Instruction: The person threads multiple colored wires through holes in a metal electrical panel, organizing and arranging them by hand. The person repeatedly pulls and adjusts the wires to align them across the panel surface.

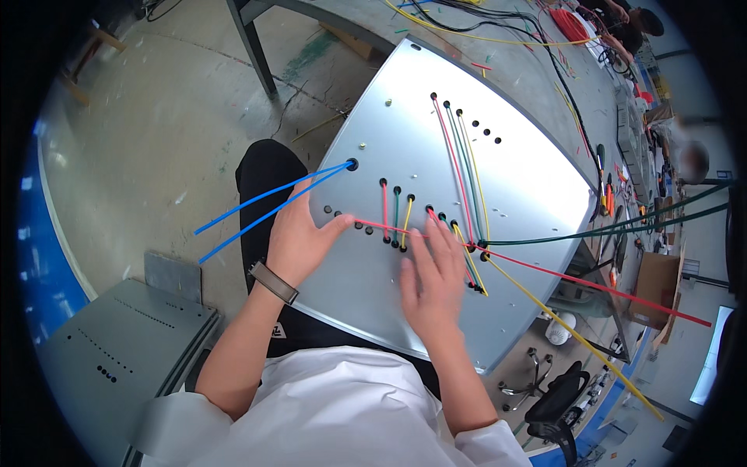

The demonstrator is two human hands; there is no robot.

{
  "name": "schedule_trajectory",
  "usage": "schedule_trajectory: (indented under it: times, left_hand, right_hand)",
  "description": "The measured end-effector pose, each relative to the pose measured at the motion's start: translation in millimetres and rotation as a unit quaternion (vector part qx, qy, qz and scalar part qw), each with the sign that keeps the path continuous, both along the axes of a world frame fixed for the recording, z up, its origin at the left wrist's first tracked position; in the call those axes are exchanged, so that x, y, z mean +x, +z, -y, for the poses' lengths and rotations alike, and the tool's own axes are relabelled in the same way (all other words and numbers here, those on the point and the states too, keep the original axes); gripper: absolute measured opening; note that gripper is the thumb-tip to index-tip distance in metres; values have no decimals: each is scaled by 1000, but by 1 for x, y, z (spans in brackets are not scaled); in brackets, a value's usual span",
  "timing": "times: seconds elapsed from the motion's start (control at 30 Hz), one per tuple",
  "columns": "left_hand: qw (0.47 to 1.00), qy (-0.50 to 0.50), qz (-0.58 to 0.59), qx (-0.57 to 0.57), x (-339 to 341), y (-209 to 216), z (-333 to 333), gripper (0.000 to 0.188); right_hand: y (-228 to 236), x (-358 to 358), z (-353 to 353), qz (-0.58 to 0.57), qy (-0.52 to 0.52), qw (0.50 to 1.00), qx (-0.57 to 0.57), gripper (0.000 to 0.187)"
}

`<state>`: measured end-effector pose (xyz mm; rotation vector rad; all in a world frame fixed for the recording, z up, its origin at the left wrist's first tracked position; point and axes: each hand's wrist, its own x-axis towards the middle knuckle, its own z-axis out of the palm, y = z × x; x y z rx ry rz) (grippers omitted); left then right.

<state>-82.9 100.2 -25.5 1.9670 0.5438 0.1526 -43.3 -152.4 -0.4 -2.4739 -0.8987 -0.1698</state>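
A silvery metal panel (537,171) with rows of holes lies tilted across my lap. My left hand (294,237) wraps round its left edge, the fingers mostly hidden and the thumb on the face at one end of a red wire (381,226). That wire crosses the panel to my right hand (436,284), which lies slightly blurred with fingers stretched over the wires. Short red, green and yellow wires (410,222) run between holes nearby. Two blue wires (268,192) come out of a hole above my left hand. Long green wires (607,231) and a yellow wire (576,335) trail off right.
Another drilled metal panel (101,350) stands at lower left. Beyond my panel, a workbench (521,70) carries cables, wire scraps and hand tools (607,191). An office chair (556,405) and a cardboard box (655,288) are at right. Other people show at the upper right.
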Motion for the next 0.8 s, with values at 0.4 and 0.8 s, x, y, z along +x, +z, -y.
schedule_trajectory:
  times: [0.4, 0.8]
  left_hand:
    - [999, 6, -7, -49, 11, -12, -8, 85]
    - [981, 33, 101, 164, -35, 3, 18, 59]
  right_hand:
    - [-14, -15, 30, -38, -46, 995, -82, 74]
    - [10, -39, 87, -111, -168, 964, 172, 51]
